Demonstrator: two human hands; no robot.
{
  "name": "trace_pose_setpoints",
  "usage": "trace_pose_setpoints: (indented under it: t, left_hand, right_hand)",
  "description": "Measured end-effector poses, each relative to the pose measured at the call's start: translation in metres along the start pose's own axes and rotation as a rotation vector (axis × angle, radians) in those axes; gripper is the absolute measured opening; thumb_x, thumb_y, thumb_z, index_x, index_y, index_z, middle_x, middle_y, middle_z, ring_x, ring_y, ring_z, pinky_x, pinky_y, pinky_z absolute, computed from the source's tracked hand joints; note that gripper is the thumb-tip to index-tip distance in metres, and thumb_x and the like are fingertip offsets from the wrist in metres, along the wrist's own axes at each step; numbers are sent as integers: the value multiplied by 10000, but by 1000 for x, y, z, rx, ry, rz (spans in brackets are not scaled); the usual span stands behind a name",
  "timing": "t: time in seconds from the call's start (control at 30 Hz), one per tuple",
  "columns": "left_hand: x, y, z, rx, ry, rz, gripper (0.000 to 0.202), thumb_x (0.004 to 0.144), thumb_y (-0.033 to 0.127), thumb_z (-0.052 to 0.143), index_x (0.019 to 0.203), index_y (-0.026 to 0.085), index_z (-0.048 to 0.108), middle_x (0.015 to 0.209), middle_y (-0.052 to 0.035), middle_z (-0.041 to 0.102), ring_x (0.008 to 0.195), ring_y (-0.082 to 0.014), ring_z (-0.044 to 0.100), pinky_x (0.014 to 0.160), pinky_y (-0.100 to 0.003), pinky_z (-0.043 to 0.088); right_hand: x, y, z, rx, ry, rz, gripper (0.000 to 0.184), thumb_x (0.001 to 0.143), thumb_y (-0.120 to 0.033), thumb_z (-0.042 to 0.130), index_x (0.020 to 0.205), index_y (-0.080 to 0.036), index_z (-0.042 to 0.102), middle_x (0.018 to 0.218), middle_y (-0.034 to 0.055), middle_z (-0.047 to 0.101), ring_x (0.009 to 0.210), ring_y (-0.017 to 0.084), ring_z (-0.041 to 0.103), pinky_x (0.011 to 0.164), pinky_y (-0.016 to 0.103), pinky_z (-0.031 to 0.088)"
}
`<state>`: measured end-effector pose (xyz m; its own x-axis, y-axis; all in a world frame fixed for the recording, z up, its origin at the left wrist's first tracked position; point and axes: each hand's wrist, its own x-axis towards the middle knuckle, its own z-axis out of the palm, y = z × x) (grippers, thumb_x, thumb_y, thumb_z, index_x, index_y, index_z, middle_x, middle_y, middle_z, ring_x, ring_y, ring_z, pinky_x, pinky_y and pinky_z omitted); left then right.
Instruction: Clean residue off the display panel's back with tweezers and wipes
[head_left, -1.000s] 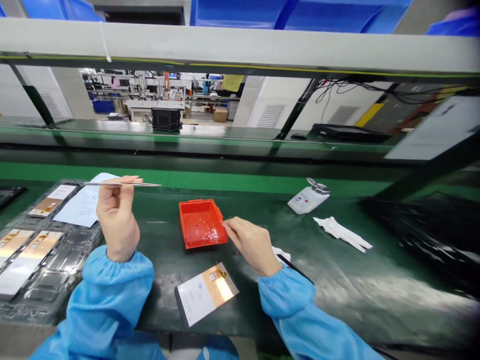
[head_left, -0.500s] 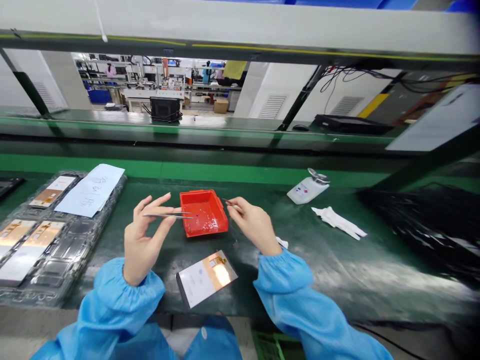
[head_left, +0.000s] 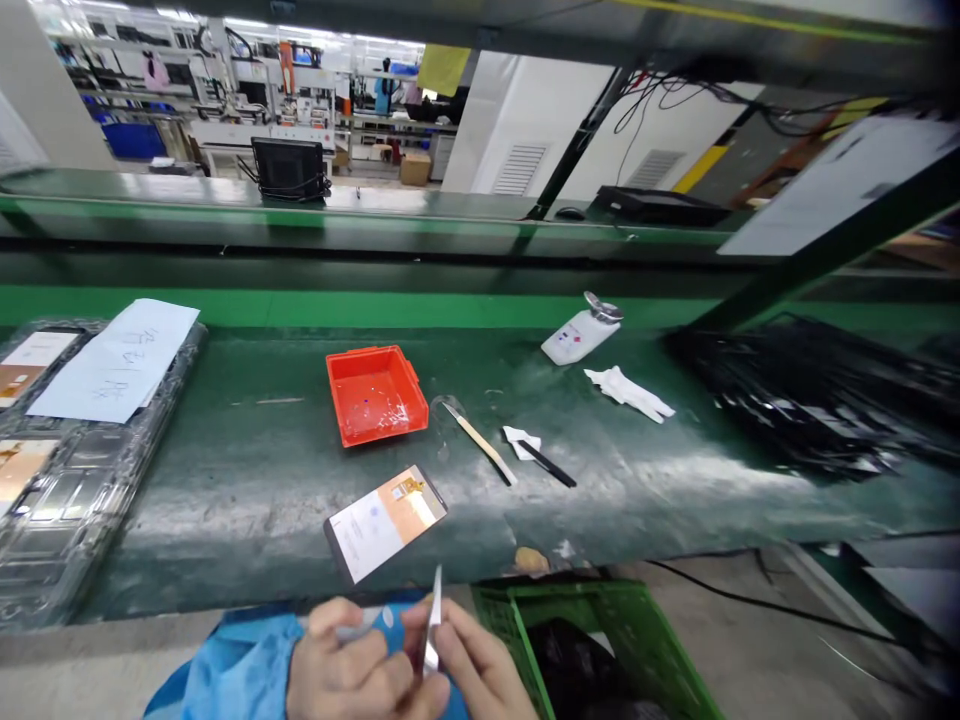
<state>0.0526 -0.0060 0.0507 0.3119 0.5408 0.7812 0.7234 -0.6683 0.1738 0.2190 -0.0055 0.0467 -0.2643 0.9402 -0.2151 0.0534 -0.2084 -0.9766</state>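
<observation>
Low over my lap, beyond the bench's front edge, my left hand (head_left: 349,668) is closed with its fingers curled. Close beside it, my right hand (head_left: 480,668) is pinched shut. Between them a slim silvery pointed tool, which looks like tweezers (head_left: 433,625), stands tip up, both hands' fingers against it; its lower part is hidden. On the bench above lies a phone screen panel (head_left: 386,525), white and copper with a flex cable. Behind it stands a red tray (head_left: 379,393) holding small pale scraps. A beige-handled knife-like tool (head_left: 480,443) lies to its right.
A black stick-like tool (head_left: 551,465) rests on a white tissue (head_left: 517,438). A white bottle (head_left: 581,335) and a crumpled cloth (head_left: 630,392) lie farther right. Black parts (head_left: 810,400) pile at right. At left is a clear tray (head_left: 142,455) under paper. A green crate (head_left: 645,620) stands below.
Both hands have drawn back from beside the red tray, down towards my lap, and come together. The beige-handled and black tools now show on the bench. The view has shifted.
</observation>
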Motion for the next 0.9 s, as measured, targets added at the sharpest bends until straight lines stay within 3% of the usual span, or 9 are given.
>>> trace_pose_setpoints:
  t: [0.1,0.17,0.2,0.3,0.4,0.47,0.53,0.7,0.9]
  left_hand:
    - [-2,2,9,-127,46,127,311,970,159,480,760,245,694,572,98,620,524,-38,529,998,-254,330]
    - [-1,-11,9,-168,-116,174,180,973,237,505,961,220,684,786,45,712,754,-92,641,1083,-343,292]
    - [-1,-20,8,-179,-229,181,239,962,359,515,1073,197,651,925,-7,725,916,-146,652,1103,-392,285]
    - [0,-46,4,-104,-557,72,723,836,615,545,1325,87,469,1330,-182,550,1298,-307,454,1114,-497,291]
    - [-2,-59,2,-9,-710,1,795,822,541,625,1425,107,341,1481,-178,372,1403,-347,278,1123,-560,266]
    - [-6,-60,3,32,-727,9,633,893,367,604,1428,145,347,1489,-127,374,1405,-314,287,1139,-547,261]
    - [-10,-58,4,48,-706,27,494,943,227,524,1411,162,380,1472,-93,409,1388,-273,336,1144,-510,289]
    - [-17,-54,-3,3,-619,36,422,982,279,444,1385,155,432,1423,-84,480,1356,-237,400,1115,-455,382]
    - [-16,-54,-5,-49,-567,37,406,985,221,404,1378,130,446,1410,-92,496,1357,-236,397,1111,-460,392]
  right_hand:
    - [-7,22,13,210,143,92,381,839,-542,603,720,-184,667,684,23,613,671,174,576,660,264,481]
    - [-6,29,11,280,243,116,388,817,-554,624,692,-187,635,675,13,596,641,163,559,619,253,482]
    - [-5,31,7,282,271,128,385,825,-555,613,699,-191,626,647,-1,575,592,149,536,565,239,471]
    - [-4,30,-8,142,268,155,334,868,-525,570,824,-204,650,574,-40,511,495,125,479,463,207,426]
    - [-5,28,-21,-121,278,51,311,875,-474,578,1029,-216,659,760,9,637,744,185,622,693,247,513]
    - [-6,27,-25,-289,260,-38,297,900,-430,551,1100,-227,634,952,45,674,937,215,633,846,273,492]
    - [-8,27,-25,-423,225,-92,250,930,-385,514,1109,-244,617,1016,45,672,955,206,638,852,262,487]
    - [-10,28,-18,-562,210,-219,151,946,-325,503,1018,-256,617,951,21,650,883,177,641,788,227,490]
    - [-9,24,-13,-513,217,-187,182,952,-345,476,977,-231,615,880,31,644,803,175,638,730,235,509]
